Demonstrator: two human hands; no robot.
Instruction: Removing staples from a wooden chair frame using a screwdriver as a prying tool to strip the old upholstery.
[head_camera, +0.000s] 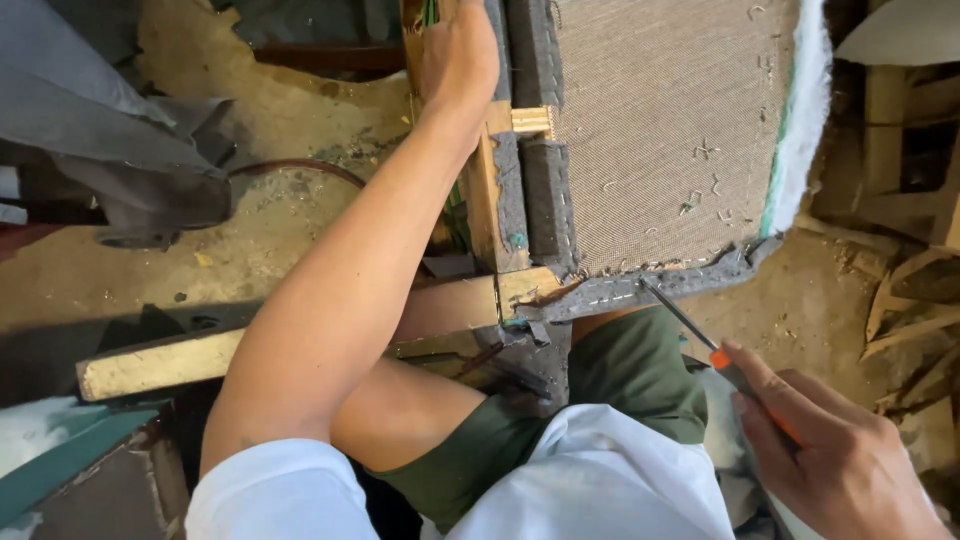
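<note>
a dusty dirt floor (290, 215) strewn with wood offcuts lies beneath an upturned upholstered furniture frame (670, 130), its woven backing ringed with grey felt and staples. the left hand (458, 55) reaches straight out at arm's length, fingers curled over the wooden rail (482, 200), though its top is cut off by the picture's edge. the right hand (835, 450) sits low at the right, fingers closed round an orange-handled screwdriver (700, 335) whose tip touches the frame's near stapled edge.
</note>
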